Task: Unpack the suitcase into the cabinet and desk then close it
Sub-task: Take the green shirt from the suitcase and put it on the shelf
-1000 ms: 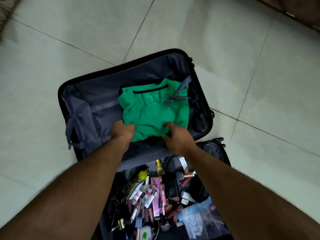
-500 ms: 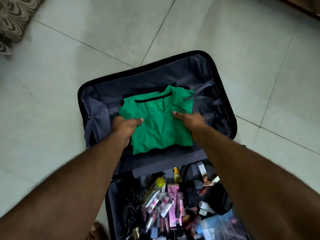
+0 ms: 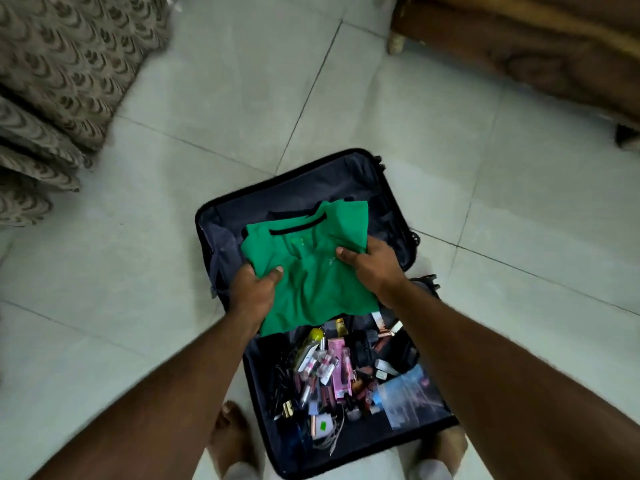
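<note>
**Shirt coming out of the case**

Both hands are on the green shirt (image 3: pixel 313 271), folded and held just above the far half of the open suitcase (image 3: pixel 221 216) on the floor. Left hand (image 3: pixel 254 292) pinches the shirt's 9 o'clock edge, thumb on top, fingers closed under the cloth; right hand (image 3: pixel 372 263) grips the 3 o'clock edge the same way. Arms reach forward and down, almost parallel. Unpacking looks barely begun: toiletries (image 3: pixel 332 372) crowd the near half at 6 o'clock. Next call, I'd say: carry the shirt level to the cabinet, keeping the fold intact.
</note>
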